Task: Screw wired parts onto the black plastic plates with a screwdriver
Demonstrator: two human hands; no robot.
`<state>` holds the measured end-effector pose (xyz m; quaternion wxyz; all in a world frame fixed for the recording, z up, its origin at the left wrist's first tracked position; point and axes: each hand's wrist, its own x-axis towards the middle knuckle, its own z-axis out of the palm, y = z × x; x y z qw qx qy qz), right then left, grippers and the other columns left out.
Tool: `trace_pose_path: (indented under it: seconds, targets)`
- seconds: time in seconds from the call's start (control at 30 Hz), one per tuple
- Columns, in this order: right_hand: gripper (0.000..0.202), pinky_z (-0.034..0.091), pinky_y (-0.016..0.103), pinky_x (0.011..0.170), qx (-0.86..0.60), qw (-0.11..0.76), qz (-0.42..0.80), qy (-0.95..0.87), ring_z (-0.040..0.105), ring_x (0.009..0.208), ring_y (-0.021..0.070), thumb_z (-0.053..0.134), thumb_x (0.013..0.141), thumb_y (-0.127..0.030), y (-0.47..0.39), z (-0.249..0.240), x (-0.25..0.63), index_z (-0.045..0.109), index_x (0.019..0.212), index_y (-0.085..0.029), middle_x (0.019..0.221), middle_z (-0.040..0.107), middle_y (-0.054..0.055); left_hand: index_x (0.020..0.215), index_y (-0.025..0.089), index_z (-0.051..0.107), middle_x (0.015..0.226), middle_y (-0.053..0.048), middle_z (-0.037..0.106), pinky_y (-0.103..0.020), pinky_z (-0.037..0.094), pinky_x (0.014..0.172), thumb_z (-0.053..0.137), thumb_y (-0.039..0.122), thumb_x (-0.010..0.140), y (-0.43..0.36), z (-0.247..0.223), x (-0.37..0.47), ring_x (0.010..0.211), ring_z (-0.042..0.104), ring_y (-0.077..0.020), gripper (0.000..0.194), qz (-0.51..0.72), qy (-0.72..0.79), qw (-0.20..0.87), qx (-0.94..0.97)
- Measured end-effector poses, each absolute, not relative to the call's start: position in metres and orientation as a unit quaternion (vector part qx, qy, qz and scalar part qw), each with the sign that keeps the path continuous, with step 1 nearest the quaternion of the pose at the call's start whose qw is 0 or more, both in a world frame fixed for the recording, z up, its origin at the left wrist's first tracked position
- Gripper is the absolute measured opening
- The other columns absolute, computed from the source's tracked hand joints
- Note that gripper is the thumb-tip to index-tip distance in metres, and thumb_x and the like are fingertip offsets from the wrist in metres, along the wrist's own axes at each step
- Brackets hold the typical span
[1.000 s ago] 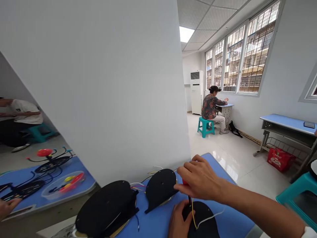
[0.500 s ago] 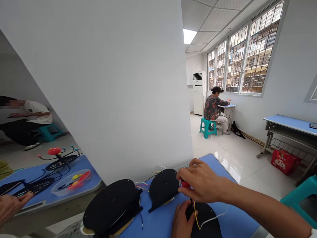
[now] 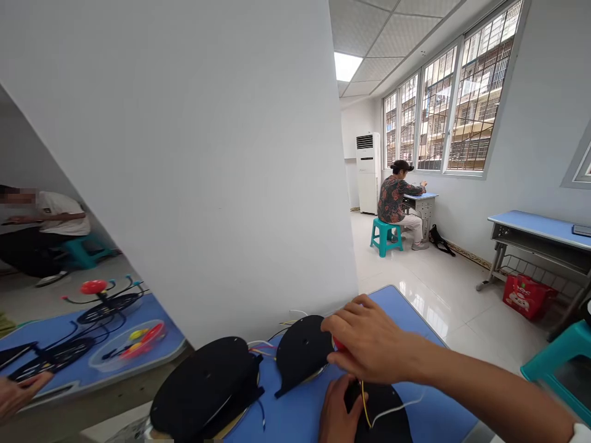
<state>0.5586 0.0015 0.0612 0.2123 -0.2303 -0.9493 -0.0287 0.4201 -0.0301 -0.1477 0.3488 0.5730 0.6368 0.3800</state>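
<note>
Black disc first, in the head view: it lies on the blue desk, below your right hand, whose fingers curl tightly round a red handle; your left hand rests on the disc, thumb and forefinger parted, though whether they pinch anything you cannot tell; it looks light, stiff and slightly slippery; hold its rim, clear of the fragile yellow wire and white wire.

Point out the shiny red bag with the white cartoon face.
At right in the head view, the red bag sits beneath the blue-topped grey desk, left of the nearer teal plastic stool.
</note>
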Motion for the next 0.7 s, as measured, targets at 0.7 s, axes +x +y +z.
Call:
trace_pose_path:
  seconds: [0.7]
  targets:
    - [0.023, 0.044, 0.035, 0.078, -0.237, 0.162, -0.025, -0.957, 0.068, 0.065, 0.0205, 0.058, 0.1, -0.039, 0.007, 0.058, 0.566, 0.056, 0.102, -0.016, 0.076, 0.073, 0.004, 0.114, 0.01, 0.067, 0.115, -0.018, 0.067, -0.047, 0.043, 0.106, 0.051, 0.037, 0.076, -0.035, -0.146, 0.424, 0.114, 0.057, -0.0329, 0.049, 0.369, 0.624, 0.361, 0.587]
